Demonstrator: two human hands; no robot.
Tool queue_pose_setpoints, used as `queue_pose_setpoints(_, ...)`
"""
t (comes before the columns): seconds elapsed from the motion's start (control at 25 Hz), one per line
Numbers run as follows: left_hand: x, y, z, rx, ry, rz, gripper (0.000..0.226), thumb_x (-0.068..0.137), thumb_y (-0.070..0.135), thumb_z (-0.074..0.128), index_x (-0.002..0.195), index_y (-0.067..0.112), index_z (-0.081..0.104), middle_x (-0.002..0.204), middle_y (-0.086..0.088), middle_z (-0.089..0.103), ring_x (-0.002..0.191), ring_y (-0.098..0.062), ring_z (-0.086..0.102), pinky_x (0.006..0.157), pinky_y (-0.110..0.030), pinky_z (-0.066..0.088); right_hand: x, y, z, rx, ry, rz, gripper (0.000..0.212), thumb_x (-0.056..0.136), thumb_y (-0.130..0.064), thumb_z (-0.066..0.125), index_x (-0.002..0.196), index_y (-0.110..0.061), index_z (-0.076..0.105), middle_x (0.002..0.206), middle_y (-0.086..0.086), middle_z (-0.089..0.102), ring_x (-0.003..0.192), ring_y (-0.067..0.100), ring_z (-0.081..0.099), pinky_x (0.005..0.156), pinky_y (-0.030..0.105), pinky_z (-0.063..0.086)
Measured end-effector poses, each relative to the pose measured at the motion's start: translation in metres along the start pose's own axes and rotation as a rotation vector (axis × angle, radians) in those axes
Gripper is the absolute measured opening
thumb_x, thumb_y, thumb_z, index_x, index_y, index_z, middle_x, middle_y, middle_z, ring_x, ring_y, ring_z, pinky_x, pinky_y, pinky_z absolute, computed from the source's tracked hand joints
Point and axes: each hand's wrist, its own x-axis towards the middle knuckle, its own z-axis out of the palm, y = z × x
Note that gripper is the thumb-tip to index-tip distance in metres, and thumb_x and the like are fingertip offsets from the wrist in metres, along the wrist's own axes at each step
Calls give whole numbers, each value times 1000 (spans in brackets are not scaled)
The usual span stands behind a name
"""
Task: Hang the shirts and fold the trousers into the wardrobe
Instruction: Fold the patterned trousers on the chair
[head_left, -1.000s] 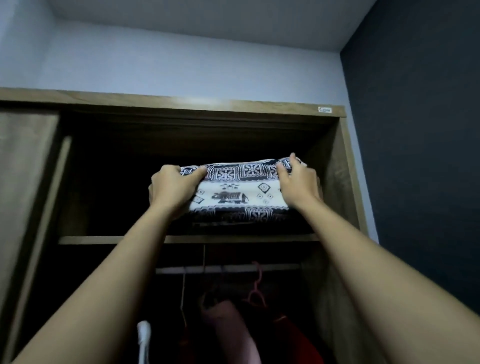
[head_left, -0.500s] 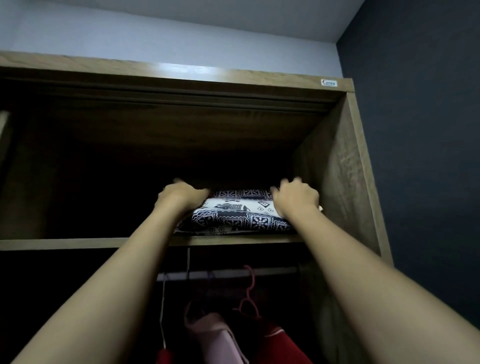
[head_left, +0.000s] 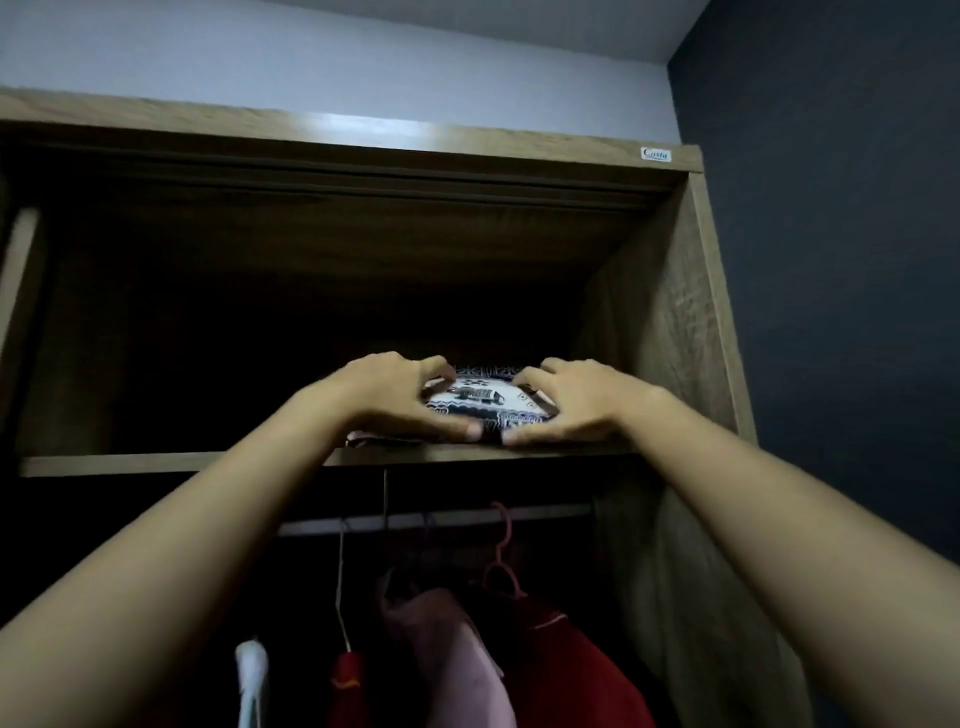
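Small "Costa" sticker (head_left: 655, 154) on top board of wardrobe (head_left: 363, 136)

The folded trousers (head_left: 483, 402) lie on the upper shelf (head_left: 156, 462), gripped between left hand (head_left: 387, 397) and right hand (head_left: 576, 408) (thumbs at the front edge). Right of the grip stands the side panel (head_left: 665, 332); below it hang what seem shirts (head_left: 467, 649).

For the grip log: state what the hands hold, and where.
Both grip the folded trousers on the shelf: left hand its left end, right hand its right end, thumbs in front.
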Motion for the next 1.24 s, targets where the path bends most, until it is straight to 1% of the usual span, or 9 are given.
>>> queue_pose_setpoints(0.08,-3,-16,-1,60,-109,97,99,51,79,66,137,47,30,127,0,55,119,-23,49,98,-37,42,-6,0,-6,-143,-47,-78,98,60,-81,56,140,-31,28,129,5,49,113,30,53,94,38,44)
queue_pose_setpoints(0.24,6,-34,-1,-46,-132,203,86,65,63,71,139,47,31,138,2,49,124,-17,47,104,-30,37,-1,4,-3,-161,44,-132,69,83,-62,51,139,-30,29,128,9,55,113,32,55,90,38,45)
queue_pose_setpoints(0.4,5,-32,4,-9,48,282,58,81,41,67,135,38,44,122,1,48,112,-19,52,92,-29,43,5,3,4,-220,63,-149,62,88,-56,47,140,-29,26,125,11,58,109,33,57,88,40,47)
queue_pose_setpoints(0.52,4,-27,6,165,97,285,61,77,52,65,130,47,35,119,9,52,107,-17,55,77,-34,47,8,9,-2,-178,22,-157,65,84,-61,51,138,-34,28,124,6,58,109,30,57,87,37,46)
queue_pose_setpoints(0.76,8,-26,0,298,67,266,71,69,63,66,129,45,32,119,13,59,107,-17,58,74,-31,44,19,16,-12,-176,-123,-92,85,70,-38,75,138,-43,24,118,4,59,105,28,56,86,36,48)
queue_pose_setpoints(0.96,19,-16,8,588,88,301,70,75,50,63,131,34,24,111,3,61,91,-24,63,61,-31,43,21,9,-7,-269,-134,-130,86,71,-21,71,140,-37,23,114,8,58,103,30,57,82,35,48)
queue_pose_setpoints(1.04,24,-19,5,537,-8,246,63,75,40,64,127,33,29,110,0,61,92,-25,62,62,-33,45,21,10,-7,-249,-130,-137,80,76,-19,65,142,-37,23,114,8,59,102,29,58,83,33,47)
queue_pose_setpoints(1.12,25,-24,-1,333,-75,230,57,77,34,65,128,32,39,116,-2,60,101,-24,60,78,-37,50,20,11,-11,-185,-121,-137,73,82,-15,58,143,-38,26,115,6,59,101,26,58,79,28,42)
queue_pose_setpoints(1.24,25,-34,-9,24,-24,272,42,85,22,60,126,26,51,114,-1,62,98,-14,59,87,-29,49,21,16,-18,-63,-110,-126,58,83,-12,52,136,-33,42,112,5,62,96,21,57,76,25,39)
